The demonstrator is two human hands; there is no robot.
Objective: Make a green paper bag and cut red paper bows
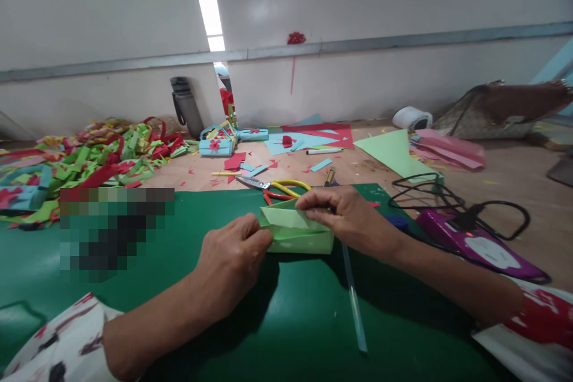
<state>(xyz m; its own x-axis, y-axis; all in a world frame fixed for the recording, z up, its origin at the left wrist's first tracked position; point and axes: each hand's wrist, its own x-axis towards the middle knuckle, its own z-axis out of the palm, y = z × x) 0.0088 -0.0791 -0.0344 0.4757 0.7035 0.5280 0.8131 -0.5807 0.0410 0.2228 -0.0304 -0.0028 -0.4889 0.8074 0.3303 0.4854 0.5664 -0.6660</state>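
Observation:
A light green folded paper box (pixel 299 243) is held just above the green mat (pixel 286 334), its long side facing me. My left hand (pixel 233 259) pinches its left end between thumb and bent fingers. At the upper right, my right hand (pixel 333 212) is closed on the box's raised paper flap. Right behind the box lie scissors (pixel 286 186) with yellow and red handles, partly hidden. A clear glue stick (pixel 353 298) runs from under the right hand toward me on the mat.
Colourful paper strips (pixel 102 155) are heaped at left, near a dark bottle (pixel 185 107) and a small blue paper bag (pixel 215 146). A purple power strip (pixel 478 245) with a black cable lies right. Green paper (pixel 389 152) and a brown handbag (pixel 501 110) sit farther back.

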